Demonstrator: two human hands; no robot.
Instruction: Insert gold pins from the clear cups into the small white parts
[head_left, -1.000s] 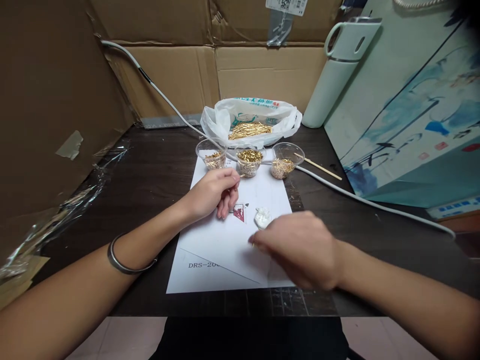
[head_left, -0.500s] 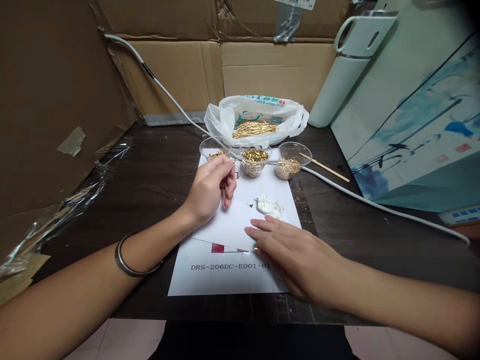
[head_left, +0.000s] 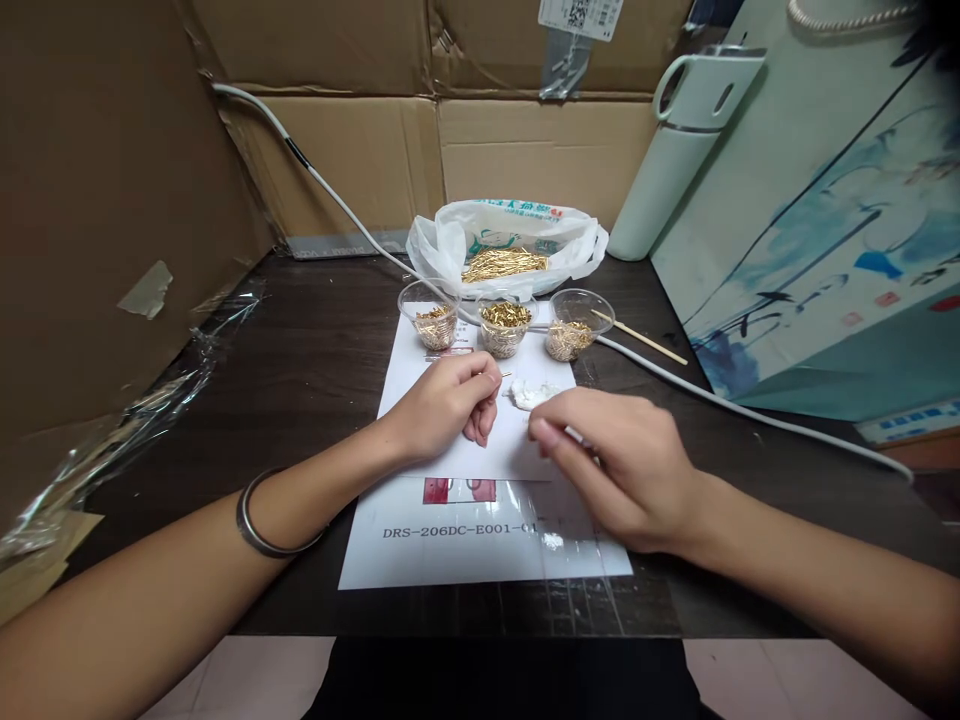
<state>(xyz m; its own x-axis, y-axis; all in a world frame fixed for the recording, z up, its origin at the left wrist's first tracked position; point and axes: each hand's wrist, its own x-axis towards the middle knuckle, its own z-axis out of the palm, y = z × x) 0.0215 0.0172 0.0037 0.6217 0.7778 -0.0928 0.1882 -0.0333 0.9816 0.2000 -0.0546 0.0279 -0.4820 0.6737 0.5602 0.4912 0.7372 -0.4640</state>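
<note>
My left hand (head_left: 450,405) rests on a white printed sheet (head_left: 450,545) with its fingers curled, pinching a thin gold pin (head_left: 505,375) that sticks out to the right. My right hand (head_left: 615,465) hovers over the sheet's right half, thumb and forefinger pressed together; what they hold, if anything, is too small to see. A lump of white putty (head_left: 531,394) lies between the two hands. Three clear cups of gold pins (head_left: 436,320) (head_left: 503,325) (head_left: 571,325) stand in a row at the sheet's far edge.
A white plastic bag with gold pins (head_left: 501,250) sits behind the cups. A white cable (head_left: 675,375) crosses the dark table (head_left: 300,350); a wooden stick (head_left: 637,337) lies by the right cup. A pale flask (head_left: 667,160), a printed bag (head_left: 825,230) and cardboard walls (head_left: 112,200) surround the table.
My right hand lifted from lying flat on the sheet and closed into a pinch nearer the putty. My left hand drew back from the left cup towards the sheet's middle.
</note>
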